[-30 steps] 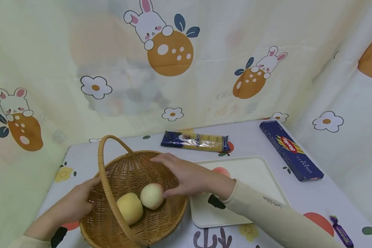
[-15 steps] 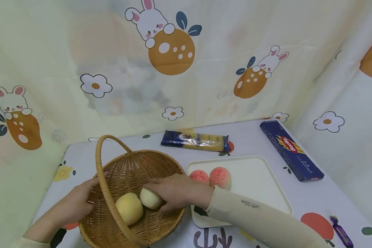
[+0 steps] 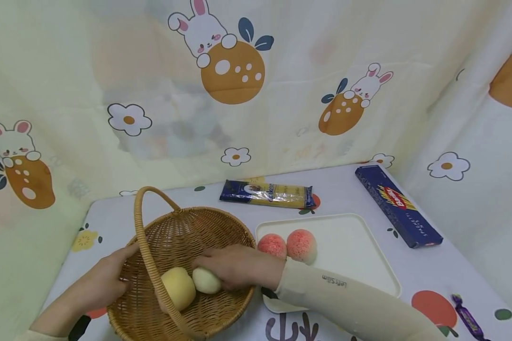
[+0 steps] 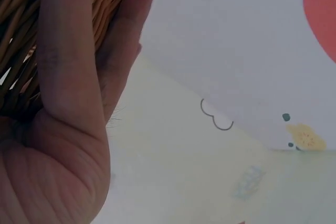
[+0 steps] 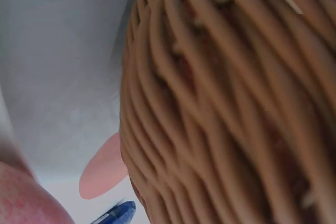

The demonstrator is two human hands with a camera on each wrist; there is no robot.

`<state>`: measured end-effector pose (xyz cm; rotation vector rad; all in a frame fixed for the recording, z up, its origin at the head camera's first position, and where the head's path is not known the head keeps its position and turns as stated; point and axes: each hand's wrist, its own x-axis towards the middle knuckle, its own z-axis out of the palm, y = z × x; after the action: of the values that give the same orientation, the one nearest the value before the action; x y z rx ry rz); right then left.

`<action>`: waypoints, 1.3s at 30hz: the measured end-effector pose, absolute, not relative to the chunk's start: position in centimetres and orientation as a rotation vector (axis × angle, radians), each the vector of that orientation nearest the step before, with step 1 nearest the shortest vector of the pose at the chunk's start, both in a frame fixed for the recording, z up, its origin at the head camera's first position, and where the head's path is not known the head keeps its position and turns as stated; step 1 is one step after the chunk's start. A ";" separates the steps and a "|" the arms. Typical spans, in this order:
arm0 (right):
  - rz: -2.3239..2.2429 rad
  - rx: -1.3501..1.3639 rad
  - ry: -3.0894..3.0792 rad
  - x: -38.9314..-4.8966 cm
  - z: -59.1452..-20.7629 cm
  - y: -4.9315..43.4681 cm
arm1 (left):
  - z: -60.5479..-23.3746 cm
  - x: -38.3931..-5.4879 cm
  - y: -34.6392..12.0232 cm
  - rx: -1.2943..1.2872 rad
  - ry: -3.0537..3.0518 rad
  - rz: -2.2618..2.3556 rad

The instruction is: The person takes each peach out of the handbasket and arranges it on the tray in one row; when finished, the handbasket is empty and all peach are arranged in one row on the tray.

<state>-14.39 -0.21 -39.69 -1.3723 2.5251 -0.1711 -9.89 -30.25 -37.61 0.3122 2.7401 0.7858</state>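
Observation:
A brown wicker basket (image 3: pixel 183 227) with an arched handle stands at the front left of the table. My left hand (image 3: pixel 102 274) grips its left rim; in the left wrist view fingers (image 4: pixel 71 61) lie along the woven wall. Inside the basket, my right hand (image 3: pixel 234 265) holds a pale peach (image 3: pixel 205 280), its fingers over the far side and its thumb hidden. A yellow round fruit (image 3: pixel 179 289) lies just left of that peach, partly behind the handle. The right wrist view is mostly filled by the basket's weave (image 5: pixel 210 108), which hides the right hand.
Right of the basket lies a white tray (image 3: pixel 350 246) bearing two pink peaches (image 3: pixel 302 246). A spaghetti packet (image 3: pixel 266 194) lies at the back, a blue spaghetti box (image 3: pixel 398 206) at the back right. Near the right front edge is a purple-wrapped candy (image 3: pixel 469 318). A printed curtain (image 3: pixel 281 118) hangs behind.
My right hand has come down from above the basket's right side onto the pale peach, which has tilted. Both pink peaches on the tray are uncovered now. The left hand has stayed at the rim.

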 end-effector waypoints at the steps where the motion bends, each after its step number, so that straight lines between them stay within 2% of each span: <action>1: -0.176 -1.381 2.525 -14.4 -39.7 -0.2 | -37.6 -9.9 -30.2 0.309 2.731 0.793; 7: -0.272 -1.443 2.562 -14.7 -39.6 0.3 | -37.4 -9.7 -30.1 0.307 2.706 0.834; 11: -0.564 -1.444 2.561 -15.1 -39.1 1.3 | -37.4 -9.6 -30.1 0.295 2.703 0.844; 17: -1.426 -1.171 2.157 -15.9 -37.6 3.8 | -37.5 -9.5 -30.3 0.252 2.699 0.829; 22: -1.831 -0.965 1.778 -16.8 -36.7 6.9 | -37.7 -9.5 -30.4 0.239 2.693 0.834; 28: -1.976 -0.749 1.697 -17.7 -37.0 11.6 | -37.5 -9.6 -30.4 0.232 2.673 0.875; 39: -1.959 -0.561 1.981 -18.4 -37.9 19.8 | -37.5 -9.7 -30.4 0.256 2.681 0.886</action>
<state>-18.35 19.75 -37.93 -0.5613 1.9807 -1.9593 -9.65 -30.45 -37.49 0.2562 2.6808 0.8857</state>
